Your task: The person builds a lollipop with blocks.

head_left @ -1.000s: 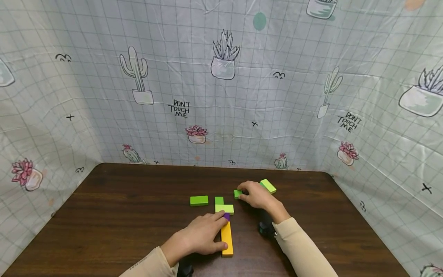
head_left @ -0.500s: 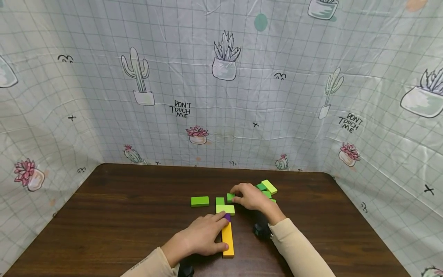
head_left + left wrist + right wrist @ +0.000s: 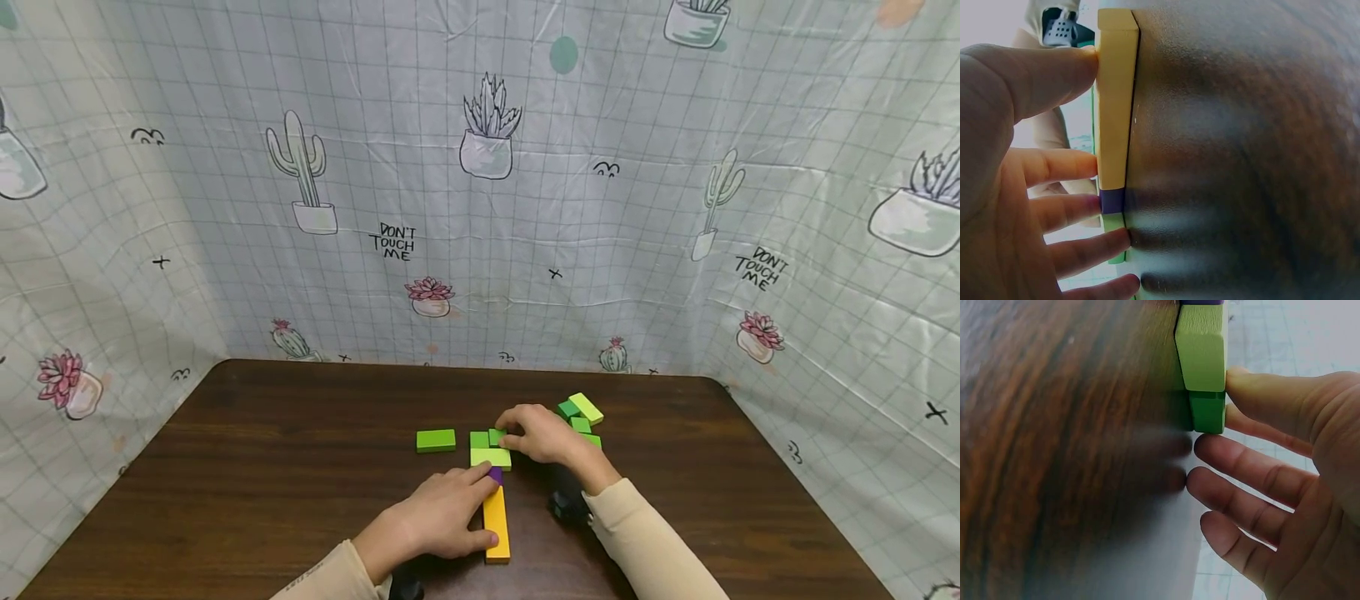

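Observation:
My left hand (image 3: 448,512) rests over a long yellow block (image 3: 496,525) and a small purple block (image 3: 495,474), its fingers fairly straight and its thumb on the yellow one. Above the purple block a light green block (image 3: 491,459) lies crosswise in line with them. Behind that sits a small green block (image 3: 478,439). Beside it is a second small green block (image 3: 495,435), pinched between thumb and index finger of my right hand (image 3: 543,433). In the right wrist view this dark green block (image 3: 1208,412) stands against the light green one, the thumb tip right at their edge.
A green rectangular block (image 3: 436,441) lies by itself to the left. Right of my right hand is a loose group with a light green block (image 3: 587,407), a dark green block (image 3: 567,409) and other green pieces. Patterned cloth (image 3: 480,208) encloses the dark wooden table (image 3: 300,467).
My right hand has slid the small green block leftward until it sits beside the other small green block, behind the light green one. My left hand has stayed on the yellow and purple blocks.

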{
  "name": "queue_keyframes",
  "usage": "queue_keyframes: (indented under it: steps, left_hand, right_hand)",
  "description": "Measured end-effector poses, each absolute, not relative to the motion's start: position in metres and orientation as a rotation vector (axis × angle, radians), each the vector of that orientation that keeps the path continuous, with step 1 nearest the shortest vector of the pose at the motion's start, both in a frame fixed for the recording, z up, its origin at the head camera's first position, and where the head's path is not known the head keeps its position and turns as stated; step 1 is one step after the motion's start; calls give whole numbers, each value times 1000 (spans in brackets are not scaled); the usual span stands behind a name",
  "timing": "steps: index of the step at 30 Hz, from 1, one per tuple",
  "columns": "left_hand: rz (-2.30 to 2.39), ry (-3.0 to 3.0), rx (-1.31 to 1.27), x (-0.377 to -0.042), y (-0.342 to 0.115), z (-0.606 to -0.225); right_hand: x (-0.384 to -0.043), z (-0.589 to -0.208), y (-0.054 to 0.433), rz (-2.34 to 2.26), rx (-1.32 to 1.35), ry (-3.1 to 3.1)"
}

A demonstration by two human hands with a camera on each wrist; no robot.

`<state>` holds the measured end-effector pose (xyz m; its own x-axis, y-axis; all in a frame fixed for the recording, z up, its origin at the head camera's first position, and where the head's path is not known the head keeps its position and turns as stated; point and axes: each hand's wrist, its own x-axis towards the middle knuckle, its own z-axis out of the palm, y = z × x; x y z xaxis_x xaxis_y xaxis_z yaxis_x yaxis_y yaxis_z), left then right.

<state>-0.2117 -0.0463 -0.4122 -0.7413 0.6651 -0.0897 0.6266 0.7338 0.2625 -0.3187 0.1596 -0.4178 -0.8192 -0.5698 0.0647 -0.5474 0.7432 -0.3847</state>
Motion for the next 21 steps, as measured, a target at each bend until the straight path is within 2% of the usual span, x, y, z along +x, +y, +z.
queue_keyframes:
  steps: [21]
  left_hand:
    - [328, 2757, 1024, -212, -46, -413]
  right_hand:
    - [-316, -417, 160, -589, -971, 2864]
